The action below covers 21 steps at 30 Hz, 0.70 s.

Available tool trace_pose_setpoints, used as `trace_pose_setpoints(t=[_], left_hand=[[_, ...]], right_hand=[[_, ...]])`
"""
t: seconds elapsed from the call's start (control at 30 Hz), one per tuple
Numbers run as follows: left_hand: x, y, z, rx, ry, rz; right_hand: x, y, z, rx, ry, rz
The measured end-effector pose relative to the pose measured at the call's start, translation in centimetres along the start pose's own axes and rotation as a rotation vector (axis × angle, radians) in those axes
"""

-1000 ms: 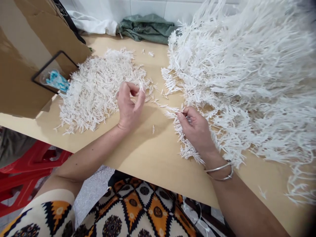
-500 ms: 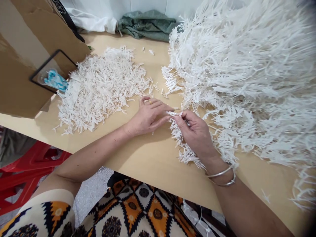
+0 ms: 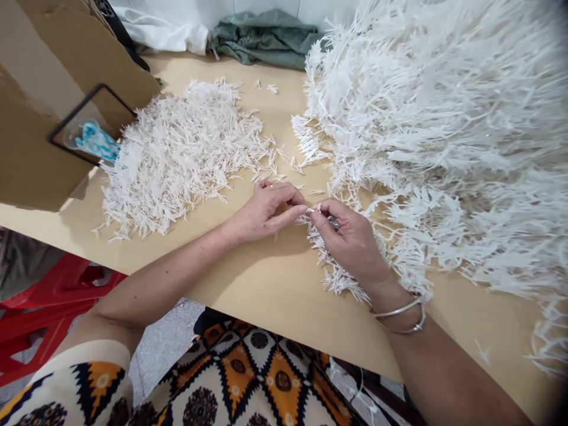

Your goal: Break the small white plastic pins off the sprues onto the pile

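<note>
Over the middle of the table my two hands meet at a small white plastic sprig (image 3: 312,209). My left hand (image 3: 270,212) is closed, its thumb and forefinger tips pinching the sprig's left end. My right hand (image 3: 350,236), with a silver bangle on the wrist, grips the other end between thumb and forefinger. Beneath the right hand lies a branched white strand (image 3: 339,278), partly hidden by the palm. Several loose sprigs (image 3: 316,192) rest on the table just beyond the fingertips.
Left of my hands spreads a low pile of short white sprigs (image 3: 181,151). A tall heap of branched white strands (image 3: 452,136) fills the right side. A cardboard box (image 3: 35,118) stands at the left, and green cloth (image 3: 266,38) lies along the wall. Red stools (image 3: 57,307) are below.
My left fingers have bent inward, and the thumb and forefinger have closed at the sprig. Less of the white piece shows between the hands. My right hand has barely moved.
</note>
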<state>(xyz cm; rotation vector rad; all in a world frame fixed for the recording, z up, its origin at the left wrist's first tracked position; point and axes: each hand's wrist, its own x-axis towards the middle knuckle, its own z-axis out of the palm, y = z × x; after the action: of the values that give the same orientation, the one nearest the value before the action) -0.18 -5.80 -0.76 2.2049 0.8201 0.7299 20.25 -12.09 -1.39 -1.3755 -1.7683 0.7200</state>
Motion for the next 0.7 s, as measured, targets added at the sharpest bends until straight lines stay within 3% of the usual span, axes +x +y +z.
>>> trace_pose_setpoints(t=[0.2,0.47,0.7], left_hand=[[0.06,-0.63,-0.41,-0.117,0.032,0.054],[-0.08,-0.56,-0.33,-0.257,0.023,-0.121],[0.03,-0.45,0.23,-0.033,0.116,-0.074]], right_hand=[[-0.03,-0.12,-0.06,-0.019,-0.004,0.025],[0.04,-0.63,-0.34,-0.014,-0.002,0.096],[0.18,-0.84,-0.73,-0.003,-0.049,0.108]])
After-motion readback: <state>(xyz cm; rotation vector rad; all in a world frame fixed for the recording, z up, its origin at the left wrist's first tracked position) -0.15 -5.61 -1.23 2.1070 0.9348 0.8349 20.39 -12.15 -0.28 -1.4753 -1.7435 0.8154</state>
